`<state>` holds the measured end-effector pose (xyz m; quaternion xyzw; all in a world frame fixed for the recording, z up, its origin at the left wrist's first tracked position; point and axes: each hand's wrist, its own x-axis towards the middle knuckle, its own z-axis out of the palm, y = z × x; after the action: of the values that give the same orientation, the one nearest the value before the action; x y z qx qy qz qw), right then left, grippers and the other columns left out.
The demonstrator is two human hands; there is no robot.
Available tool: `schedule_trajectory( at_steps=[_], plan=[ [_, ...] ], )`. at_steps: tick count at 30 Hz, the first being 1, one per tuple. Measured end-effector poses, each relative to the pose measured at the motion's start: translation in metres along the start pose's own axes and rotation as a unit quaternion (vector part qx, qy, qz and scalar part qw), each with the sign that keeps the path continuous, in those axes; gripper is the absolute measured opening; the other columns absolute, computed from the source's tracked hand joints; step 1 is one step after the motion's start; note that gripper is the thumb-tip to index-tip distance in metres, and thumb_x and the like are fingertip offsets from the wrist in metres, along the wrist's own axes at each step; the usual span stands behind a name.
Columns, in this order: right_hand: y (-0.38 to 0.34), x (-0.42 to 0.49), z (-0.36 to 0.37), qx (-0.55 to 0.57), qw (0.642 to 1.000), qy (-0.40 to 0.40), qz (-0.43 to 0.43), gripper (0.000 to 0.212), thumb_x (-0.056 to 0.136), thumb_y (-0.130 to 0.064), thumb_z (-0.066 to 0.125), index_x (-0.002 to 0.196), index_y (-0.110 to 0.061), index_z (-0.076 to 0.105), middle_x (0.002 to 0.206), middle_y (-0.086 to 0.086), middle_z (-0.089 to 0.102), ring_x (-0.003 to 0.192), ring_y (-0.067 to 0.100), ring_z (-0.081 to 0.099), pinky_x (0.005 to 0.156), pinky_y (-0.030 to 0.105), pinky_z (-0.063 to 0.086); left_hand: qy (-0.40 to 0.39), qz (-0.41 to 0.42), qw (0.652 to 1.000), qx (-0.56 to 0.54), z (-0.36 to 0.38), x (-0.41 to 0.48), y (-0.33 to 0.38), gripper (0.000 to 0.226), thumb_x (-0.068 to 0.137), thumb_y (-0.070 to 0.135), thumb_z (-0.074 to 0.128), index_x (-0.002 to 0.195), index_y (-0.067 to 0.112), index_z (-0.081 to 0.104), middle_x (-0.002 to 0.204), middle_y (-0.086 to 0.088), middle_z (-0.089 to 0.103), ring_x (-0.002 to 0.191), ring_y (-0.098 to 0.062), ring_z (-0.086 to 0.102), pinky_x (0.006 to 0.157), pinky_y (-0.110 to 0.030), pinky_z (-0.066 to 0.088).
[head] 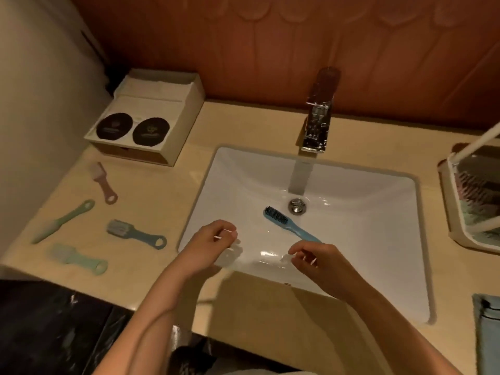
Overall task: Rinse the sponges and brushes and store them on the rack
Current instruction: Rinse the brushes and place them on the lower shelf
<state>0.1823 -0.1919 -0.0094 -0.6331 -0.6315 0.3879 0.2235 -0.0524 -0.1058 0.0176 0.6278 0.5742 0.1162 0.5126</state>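
A blue brush with dark bristles lies in the white sink, bristles toward the drain. Its handle end reaches the fingers of my right hand, which hovers over the sink's front with loosely curled fingers not closed around it. Left of that, at the basin's front left edge, my left hand is also loosely curled and holds nothing. Water streams from the chrome faucet. On the counter to the left lie a brown brush, a long green brush, a grey-blue brush and a mint brush.
A white rack at the right edge holds brushes or sponges. A cream box with two black round discs sits at the back left. A blue cloth lies at the lower right. A wooden wall rises behind the counter.
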Motion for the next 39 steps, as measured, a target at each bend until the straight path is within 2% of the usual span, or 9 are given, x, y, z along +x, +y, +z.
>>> schedule_trajectory(
  at_steps=[3,8,12,18,23,26,30,36,39],
  plan=[
    [-0.021,0.022,0.021,-0.010,1.000,-0.025,-0.004,0.011,0.089,-0.019,0.059,0.098,-0.020,0.065,0.071,-0.019,0.053,0.068,0.001,0.053,0.066,0.013,0.043,0.078,-0.012,0.996,0.034,-0.038,-0.007,-0.035,0.016,0.091,0.007,0.054,0.105,0.013,0.059,0.090,0.002,0.061,0.082,-0.010,0.058,0.066,-0.005,0.041],
    [-0.053,0.054,0.050,-0.041,0.996,-0.076,0.010,0.015,0.092,-0.028,0.054,0.104,-0.028,0.062,0.086,-0.015,0.061,0.078,0.001,0.055,0.068,0.016,0.044,0.179,-0.034,0.948,0.262,-0.107,-0.012,-0.105,0.037,0.082,0.004,0.059,0.117,0.016,0.058,0.126,-0.008,0.053,0.117,-0.029,0.047,0.095,-0.036,0.038],
    [-0.073,0.074,0.068,-0.078,0.991,-0.111,0.001,0.018,0.092,-0.030,0.052,0.106,-0.028,0.063,0.095,-0.010,0.065,0.083,0.003,0.057,0.075,0.023,0.049,0.180,-0.039,0.904,0.386,-0.146,-0.014,-0.127,0.053,0.081,0.016,0.064,0.131,0.022,0.047,0.142,-0.006,0.036,0.128,-0.031,0.033,0.098,-0.042,0.031],
    [-0.092,0.094,0.085,-0.104,0.986,-0.131,-0.014,0.020,0.093,-0.029,0.050,0.108,-0.026,0.062,0.099,-0.007,0.065,0.083,0.006,0.056,0.071,0.018,0.043,0.133,-0.013,0.881,0.453,-0.184,-0.001,-0.141,0.061,0.069,0.032,0.077,0.124,0.022,0.053,0.136,-0.004,0.043,0.125,-0.028,0.038,0.095,-0.040,0.032],
    [-0.096,0.098,0.088,-0.105,0.985,-0.134,-0.010,0.019,0.092,-0.028,0.051,0.106,-0.026,0.064,0.095,-0.007,0.065,0.081,0.006,0.056,0.071,0.019,0.043,0.100,0.019,0.883,0.458,-0.193,0.012,-0.142,0.047,0.071,0.038,0.074,0.112,0.020,0.057,0.123,0.000,0.049,0.116,-0.023,0.041,0.089,-0.034,0.030],
    [-0.096,0.099,0.089,-0.102,0.985,-0.137,-0.004,0.018,0.092,-0.028,0.051,0.105,-0.027,0.064,0.093,-0.008,0.066,0.080,0.003,0.057,0.072,0.020,0.046,0.061,0.022,0.883,0.465,-0.199,0.018,-0.140,0.042,0.072,0.042,0.073,0.102,0.019,0.056,0.113,0.001,0.050,0.110,-0.021,0.041,0.078,-0.029,0.025],
    [-0.103,0.102,0.090,-0.106,0.984,-0.141,-0.016,0.020,0.092,-0.028,0.052,0.109,-0.027,0.062,0.097,-0.009,0.064,0.083,0.004,0.056,0.075,0.019,0.046,0.049,0.031,0.905,0.421,-0.199,0.020,-0.129,0.038,0.071,0.045,0.073,0.085,0.024,0.044,0.093,0.004,0.052,0.091,-0.017,0.043,0.068,-0.030,0.024],
    [-0.141,0.116,0.101,-0.090,0.983,-0.011,-0.158,0.031,0.087,-0.023,0.060,0.118,-0.019,0.058,0.116,-0.002,0.059,0.107,0.016,0.050,0.091,0.026,0.040,0.056,0.065,0.944,0.318,-0.184,0.012,-0.084,0.029,0.076,0.039,0.071,0.080,0.025,0.046,0.081,0.005,0.056,0.073,-0.015,0.050,0.062,-0.037,0.042],
    [-0.166,0.130,0.103,-0.112,0.976,-0.013,-0.188,0.034,0.088,-0.027,0.059,0.122,-0.022,0.056,0.119,-0.003,0.060,0.109,0.015,0.052,0.094,0.027,0.038,0.033,0.083,0.959,0.270,-0.177,0.010,-0.062,0.029,0.075,0.037,0.072,0.082,0.023,0.048,0.079,0.006,0.056,0.072,-0.014,0.048,0.062,-0.038,0.042]
  ],
)
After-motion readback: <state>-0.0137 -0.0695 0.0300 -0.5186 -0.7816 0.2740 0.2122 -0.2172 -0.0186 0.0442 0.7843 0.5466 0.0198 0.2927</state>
